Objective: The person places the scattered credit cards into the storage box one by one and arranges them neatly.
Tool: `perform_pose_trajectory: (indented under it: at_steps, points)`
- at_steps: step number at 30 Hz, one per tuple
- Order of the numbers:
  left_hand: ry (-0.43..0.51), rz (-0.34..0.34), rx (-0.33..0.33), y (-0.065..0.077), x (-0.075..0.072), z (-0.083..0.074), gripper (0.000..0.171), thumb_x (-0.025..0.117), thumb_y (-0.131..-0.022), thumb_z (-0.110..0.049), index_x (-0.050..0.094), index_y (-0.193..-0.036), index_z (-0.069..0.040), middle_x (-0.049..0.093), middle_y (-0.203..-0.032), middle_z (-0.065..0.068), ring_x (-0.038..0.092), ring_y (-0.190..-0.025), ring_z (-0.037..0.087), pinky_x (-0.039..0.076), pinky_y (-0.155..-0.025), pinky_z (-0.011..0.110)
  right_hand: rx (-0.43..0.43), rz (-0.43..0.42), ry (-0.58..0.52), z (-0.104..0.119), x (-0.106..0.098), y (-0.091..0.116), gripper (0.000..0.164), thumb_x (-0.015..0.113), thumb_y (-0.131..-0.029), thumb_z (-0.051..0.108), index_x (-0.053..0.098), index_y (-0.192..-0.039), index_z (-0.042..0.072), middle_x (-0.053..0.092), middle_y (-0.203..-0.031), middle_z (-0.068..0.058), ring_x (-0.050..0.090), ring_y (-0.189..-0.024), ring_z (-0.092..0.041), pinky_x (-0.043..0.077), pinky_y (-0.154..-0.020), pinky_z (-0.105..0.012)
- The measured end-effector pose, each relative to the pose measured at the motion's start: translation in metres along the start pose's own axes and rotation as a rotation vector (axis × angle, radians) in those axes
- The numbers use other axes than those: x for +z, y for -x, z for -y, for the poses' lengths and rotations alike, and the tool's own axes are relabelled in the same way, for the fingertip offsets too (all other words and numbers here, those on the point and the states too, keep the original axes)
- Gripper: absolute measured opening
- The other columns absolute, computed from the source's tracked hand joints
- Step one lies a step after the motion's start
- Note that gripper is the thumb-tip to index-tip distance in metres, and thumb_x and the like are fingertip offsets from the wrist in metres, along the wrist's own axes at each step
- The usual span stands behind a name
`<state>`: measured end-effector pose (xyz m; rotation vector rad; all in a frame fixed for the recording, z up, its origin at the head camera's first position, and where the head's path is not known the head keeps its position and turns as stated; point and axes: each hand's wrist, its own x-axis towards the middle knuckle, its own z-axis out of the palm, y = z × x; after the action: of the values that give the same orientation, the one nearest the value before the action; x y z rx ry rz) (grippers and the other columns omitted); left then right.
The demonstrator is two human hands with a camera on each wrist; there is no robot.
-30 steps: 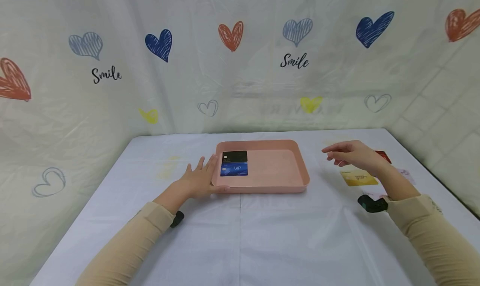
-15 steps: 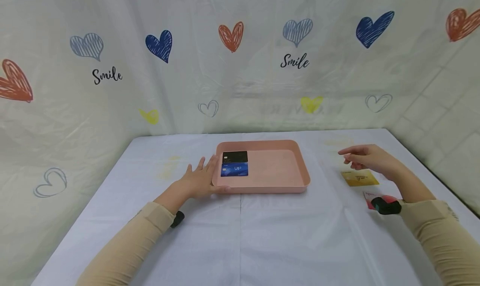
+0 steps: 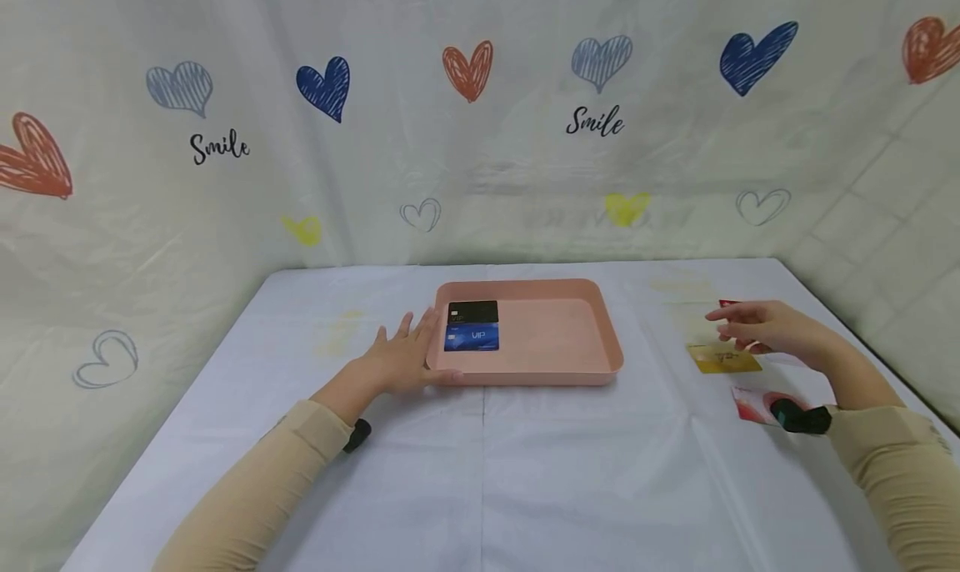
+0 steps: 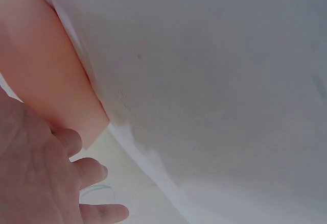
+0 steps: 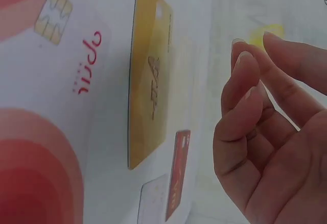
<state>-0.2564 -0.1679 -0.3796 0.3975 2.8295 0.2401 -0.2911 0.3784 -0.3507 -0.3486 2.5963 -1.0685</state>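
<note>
A person's left hand (image 3: 401, 357) rested flat and relaxed against the pink tray (image 3: 558, 372), while the right hand (image 3: 772, 330) hovered, loosely curled and empty, over a gold card (image 3: 723, 360).

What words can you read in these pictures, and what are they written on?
"Smile": on the curtain, twice, left and right.
"VIP": on the blue card in the pink tray.
Black card: print too small.
Gold card: script blurred.
White-and-red card: red script, unreadable.
</note>
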Motion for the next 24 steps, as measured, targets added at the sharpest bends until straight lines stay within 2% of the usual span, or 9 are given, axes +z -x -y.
perform_pose_trajectory:
  at_steps: [4,10,15,21,24]
  points:
    - [0.012,0.005,-0.001,-0.001,0.0,0.0,0.121,0.052,-0.086,-0.083,-0.007,-0.165,-0.012,0.0,-0.172,0.007,-0.003,-0.156,0.038,0.002,-0.117,0.069,0.031,-0.002,0.025,-0.009,-0.001,0.003,0.048,0.056,-0.107,0.022,0.051,-0.139,-0.013,0.068,-0.113,-0.014,0.061,-0.086,-0.02,0.055,-0.076,-0.028]
    - [0.011,0.0,0.004,-0.002,0.001,-0.001,0.121,0.051,-0.086,-0.084,-0.007,-0.165,-0.013,0.0,-0.172,0.006,-0.002,-0.156,0.037,0.003,-0.117,0.069,0.098,0.008,0.063,-0.021,-0.004,0.004,0.051,0.059,-0.105,0.024,0.051,-0.139,-0.013,0.064,-0.096,-0.007,0.058,-0.083,-0.018,0.052,-0.073,-0.029]
    - [0.002,0.007,-0.008,-0.001,0.0,-0.002,0.12,0.051,-0.087,-0.083,-0.007,-0.165,-0.012,0.0,-0.172,0.007,-0.003,-0.156,0.037,0.002,-0.117,0.069,0.138,0.023,0.067,-0.032,-0.005,0.005,0.051,0.06,-0.104,0.021,0.048,-0.141,-0.013,0.063,-0.1,-0.006,0.057,-0.082,-0.016,0.051,-0.07,-0.029]
    - [0.005,0.012,-0.017,0.001,-0.003,-0.002,0.121,0.052,-0.087,-0.082,-0.007,-0.165,-0.011,-0.001,-0.172,0.007,-0.003,-0.156,0.037,0.001,-0.118,0.069,0.125,0.039,0.11,-0.038,-0.006,0.005,0.053,0.062,-0.102,0.019,0.047,-0.139,-0.016,0.062,-0.105,-0.008,0.057,-0.083,-0.011,0.05,-0.07,-0.028]
    - [0.011,0.009,-0.017,0.002,-0.003,-0.002,0.121,0.053,-0.087,-0.082,-0.007,-0.165,-0.011,-0.001,-0.172,0.008,-0.003,-0.156,0.038,0.001,-0.117,0.069,0.129,0.039,0.13,-0.04,-0.007,0.005,0.054,0.064,-0.101,0.02,0.048,-0.138,-0.015,0.061,-0.105,-0.009,0.055,-0.084,-0.013,0.048,-0.07,-0.029]
